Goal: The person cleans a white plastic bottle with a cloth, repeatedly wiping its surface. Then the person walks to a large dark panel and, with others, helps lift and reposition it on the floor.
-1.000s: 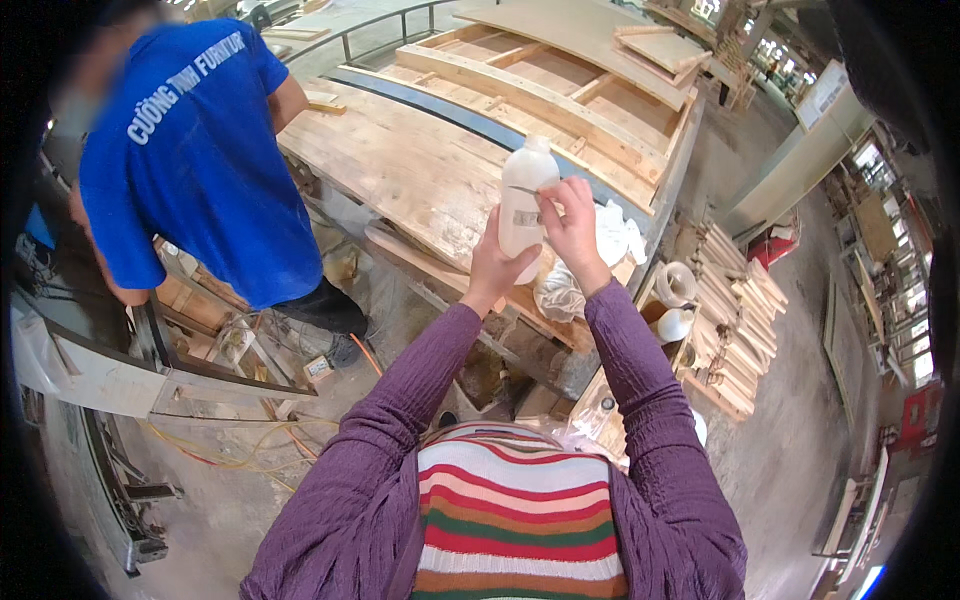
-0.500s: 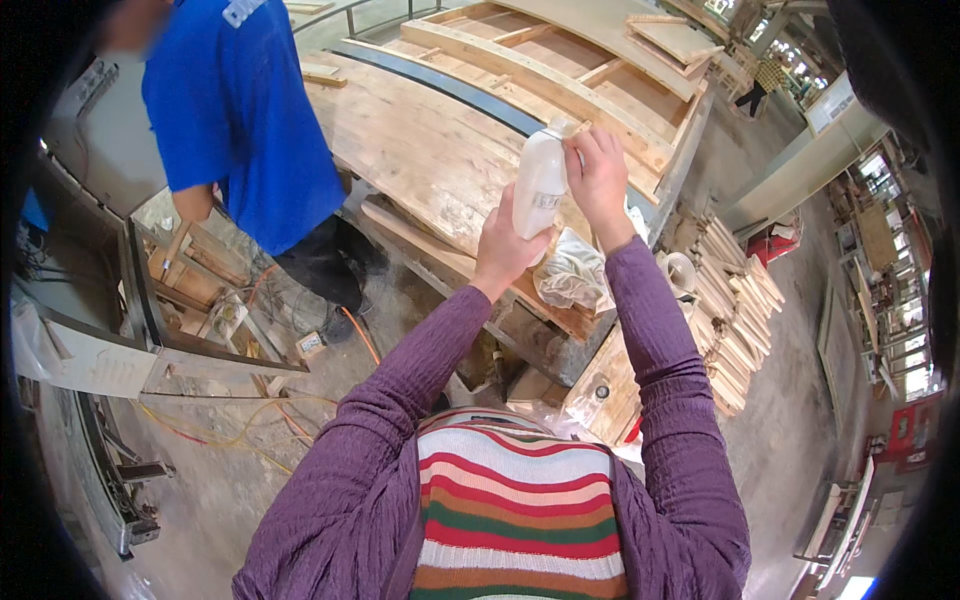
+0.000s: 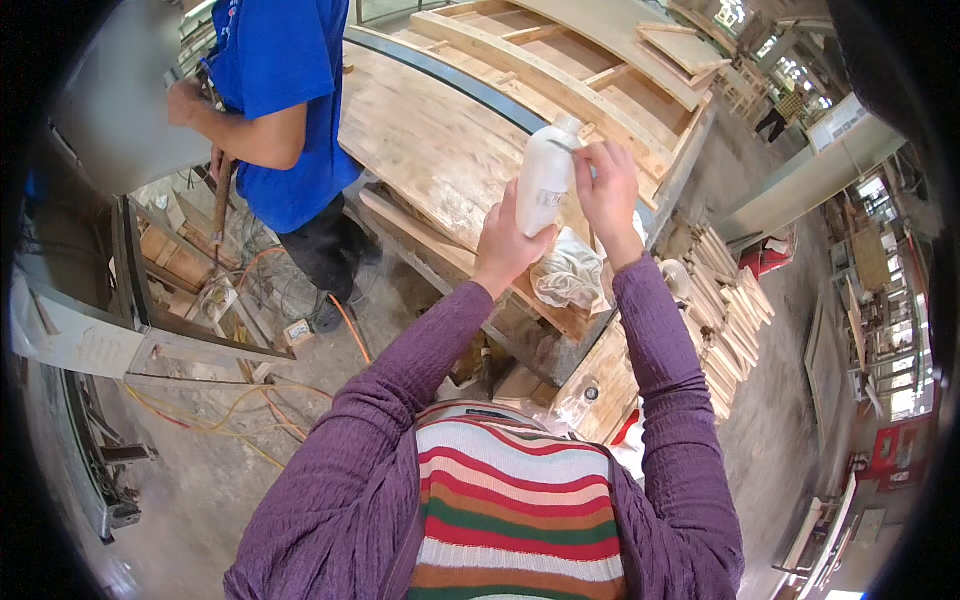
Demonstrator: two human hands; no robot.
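Worktable: pale wood, topped by a crumpled cloth.
Bottle: held tilted above it.
Left hand: wrapped round the bottle.
Right hand: fingers narrowed at its shoulder; anything pinched cannot be told.
Room: floor crossed by cables.

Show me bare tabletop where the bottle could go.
The table has a bare stretch between the bluish strip and its near edge, right of the co-worker and left of the bottle. Crowded: the near right end, under the cloth, and beyond the strip, where the wooden frame lies.
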